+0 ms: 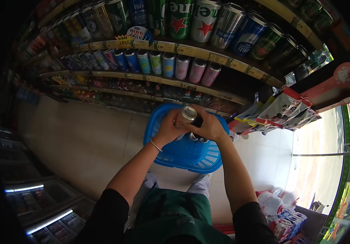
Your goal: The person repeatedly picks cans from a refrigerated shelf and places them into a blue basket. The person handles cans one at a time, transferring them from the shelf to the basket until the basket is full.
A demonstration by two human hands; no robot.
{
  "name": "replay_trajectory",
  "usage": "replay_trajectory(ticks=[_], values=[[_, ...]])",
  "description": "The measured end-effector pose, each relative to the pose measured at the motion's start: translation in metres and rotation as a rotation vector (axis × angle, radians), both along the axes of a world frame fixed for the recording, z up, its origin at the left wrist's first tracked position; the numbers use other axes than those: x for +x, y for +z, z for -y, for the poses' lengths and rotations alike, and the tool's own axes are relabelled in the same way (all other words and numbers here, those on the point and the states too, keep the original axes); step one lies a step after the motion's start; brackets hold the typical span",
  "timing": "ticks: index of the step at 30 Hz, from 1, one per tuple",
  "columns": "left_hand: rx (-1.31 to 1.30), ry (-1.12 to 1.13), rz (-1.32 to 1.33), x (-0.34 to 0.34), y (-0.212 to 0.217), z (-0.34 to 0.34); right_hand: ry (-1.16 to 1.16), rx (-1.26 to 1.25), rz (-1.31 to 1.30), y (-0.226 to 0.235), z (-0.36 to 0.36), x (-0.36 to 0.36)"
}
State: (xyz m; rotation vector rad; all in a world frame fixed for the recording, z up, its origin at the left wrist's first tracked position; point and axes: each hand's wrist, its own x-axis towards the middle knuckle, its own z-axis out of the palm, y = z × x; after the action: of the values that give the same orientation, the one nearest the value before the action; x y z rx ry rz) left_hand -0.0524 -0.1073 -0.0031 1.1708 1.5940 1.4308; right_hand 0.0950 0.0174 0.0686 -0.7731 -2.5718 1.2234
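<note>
Over the blue plastic basket (175, 162), I hold a drink can (189, 112) upright with its silver lid facing up. My left hand (169, 127) is closed round the can's left side. On the other side my right hand (210, 125) is closed too, with its thumb across the can's lower front. Something dark shows between the can and my right palm; I cannot make out whether it is a second can. Beneath my hands, a few can tops (193, 137) show inside the basket, and my fingers hide part of them.
Ahead, the upper shelf (189, 50) holds large beer cans. On a lower shelf (171, 81) stand slim coloured cans (182, 67). Snack bags (283, 106) hang at the right. Wrapped packs (285, 219) are stacked low right, and lit chiller cases (44, 207) stand low left.
</note>
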Motion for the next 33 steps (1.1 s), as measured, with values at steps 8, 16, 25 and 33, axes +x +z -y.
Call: replay_trajectory(ticks=[8, 16, 25, 33], values=[[-0.105, -0.032, -0.431, 0.014, -0.096, 0.032, 0.056, 0.223, 0.423, -0.082, 0.028, -0.001], [-0.506, -0.161, -0.088, 0.029, -0.194, 0.034, 0.006, 0.186, 0.458, -0.201, 0.037, 0.005], [-0.464, -0.15, 0.094, 0.034, -0.227, 0.013, 0.013, 0.275, 0.597, -0.257, 0.035, -0.004], [-0.41, -0.172, -0.142, 0.02, -0.185, -0.001, -0.188, 0.113, 0.442, -0.198, 0.01, 0.004]])
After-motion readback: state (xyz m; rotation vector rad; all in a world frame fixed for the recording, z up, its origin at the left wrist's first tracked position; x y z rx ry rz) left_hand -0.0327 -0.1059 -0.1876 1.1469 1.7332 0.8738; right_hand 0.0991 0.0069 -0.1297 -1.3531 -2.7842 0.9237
